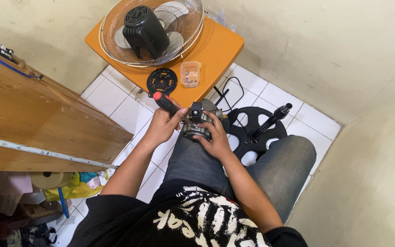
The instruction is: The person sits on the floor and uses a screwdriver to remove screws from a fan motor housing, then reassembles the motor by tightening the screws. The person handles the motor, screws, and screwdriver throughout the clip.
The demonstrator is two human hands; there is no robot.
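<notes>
The grey metal fan motor point(196, 126) rests on the person's left knee, just below the near edge of the orange desk point(220, 45). The right hand point(215, 137) wraps around the motor's right side, its grip closed on the housing to steady it. The left hand point(162, 124) holds a screwdriver with a red and black handle point(166, 103), its grip closed around the handle. The screwdriver's long axis runs diagonally, handle up and to the left, shaft pointing down and to the right toward the motor's top face; the tip itself is hidden between the fingers and the black part on the motor. So the motor lies just right of the left hand, the two hands nearly touching over it.

On the desk behind sit a wire fan guard with a black motor cover point(145, 29), a black round plate point(162, 81) and a small clear plastic box point(190, 73). A black fan base with its pole point(261, 128) lies on the white tiled floor point(115, 98).
</notes>
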